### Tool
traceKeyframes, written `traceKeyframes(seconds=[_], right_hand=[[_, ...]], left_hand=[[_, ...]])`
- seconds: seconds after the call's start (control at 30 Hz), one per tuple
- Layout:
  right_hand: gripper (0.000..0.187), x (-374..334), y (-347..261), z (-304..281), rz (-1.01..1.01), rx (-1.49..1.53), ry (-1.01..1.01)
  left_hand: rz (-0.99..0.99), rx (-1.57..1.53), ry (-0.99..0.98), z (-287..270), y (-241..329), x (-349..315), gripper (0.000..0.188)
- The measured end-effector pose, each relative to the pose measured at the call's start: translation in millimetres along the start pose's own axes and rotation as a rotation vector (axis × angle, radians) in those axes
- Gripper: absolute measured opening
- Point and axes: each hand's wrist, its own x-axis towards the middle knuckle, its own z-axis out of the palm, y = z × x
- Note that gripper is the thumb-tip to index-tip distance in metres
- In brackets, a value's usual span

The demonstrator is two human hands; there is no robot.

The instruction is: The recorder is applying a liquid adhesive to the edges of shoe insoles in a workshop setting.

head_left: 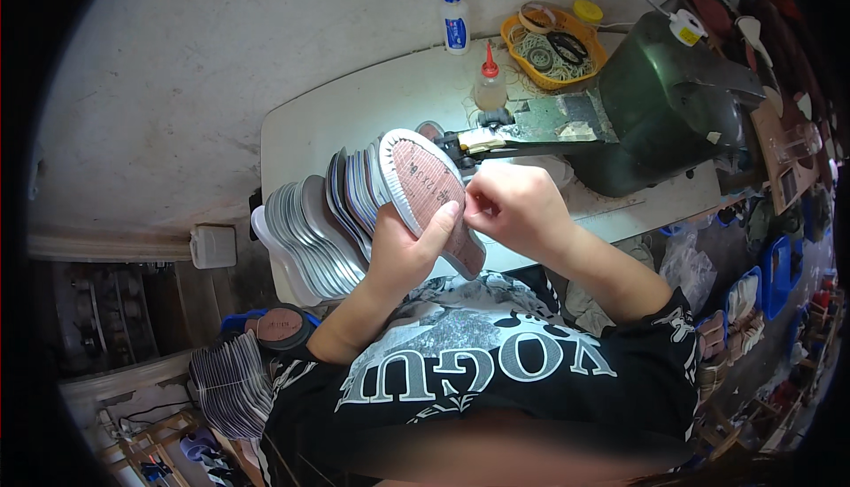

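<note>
My left hand (403,248) is closed round a shoe insole (428,184), thumb on its face and fingers behind. The insole has a pinkish-brown board face with handwritten marks and a white, pleated edge. At its right edge sits my right hand (522,208), fingers curled in a pinch; what they grip, if anything, is hidden. Just behind the insole is the dark working end (453,147) of a green machine that looks like a sewing machine (549,124). Left of the insole, stacked grey and white soles (305,230) stand in a row on the table.
On the white table (328,115) stand a white-and-blue bottle (455,27), a red-tipped squeeze bottle (490,88) and an orange basket (531,66) of cord and rings. More soles (232,381) are bundled at lower left. Blue crates (777,274) stand at right.
</note>
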Motion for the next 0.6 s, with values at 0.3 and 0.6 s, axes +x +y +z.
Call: traceKeyframes(seconds=[0.3, 0.6], right_hand=[[0.007, -18, 26, 29, 0.696, 1.257, -0.063], [0.009, -20, 24, 5, -0.019, -0.084, -0.052]], left_hand=[[-0.156, -0.106, 0.043, 1, -9, -1, 0.018], [-0.124, 0.103, -0.071, 15, -9, 7, 0.014]])
